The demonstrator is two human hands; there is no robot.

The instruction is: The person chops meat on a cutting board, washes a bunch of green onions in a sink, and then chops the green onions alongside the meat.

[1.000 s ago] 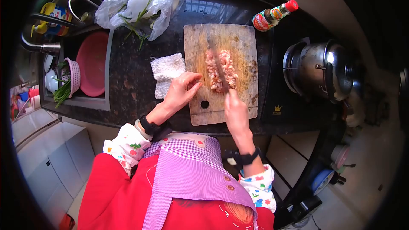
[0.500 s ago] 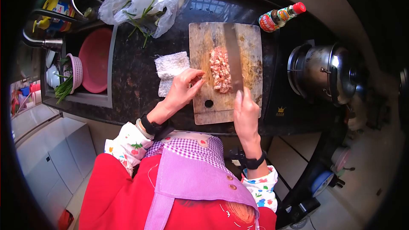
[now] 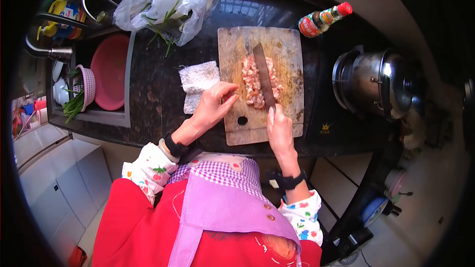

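A wooden cutting board (image 3: 287, 79) lies on the counter with chopped raw meat (image 3: 252, 81) spread down its middle. My right hand (image 3: 281, 129) is closed round the handle of a cleaver (image 3: 264, 76), whose dark blade lies across the meat, with bits on both sides. My left hand (image 3: 216, 101) hovers at the board's left edge, its fingers loosely curled and the thumb apart from them. Nothing shows in its grasp. Beside that hand, a folded white cloth (image 3: 199, 76) rests on the counter.
A sauce bottle (image 3: 324, 20) lies beyond the board's right corner. Further right sits a steel pot (image 3: 368, 84). At the back left is a plastic bag (image 3: 170, 5) with green stalks. The sink holds a pink basin (image 3: 110, 71) and a colander (image 3: 88, 86) with greens.
My right hand has brought the cleaver slightly left, and its blade now angles across the meat. Bits now show to the blade's right. My left hand has stayed about where it was.
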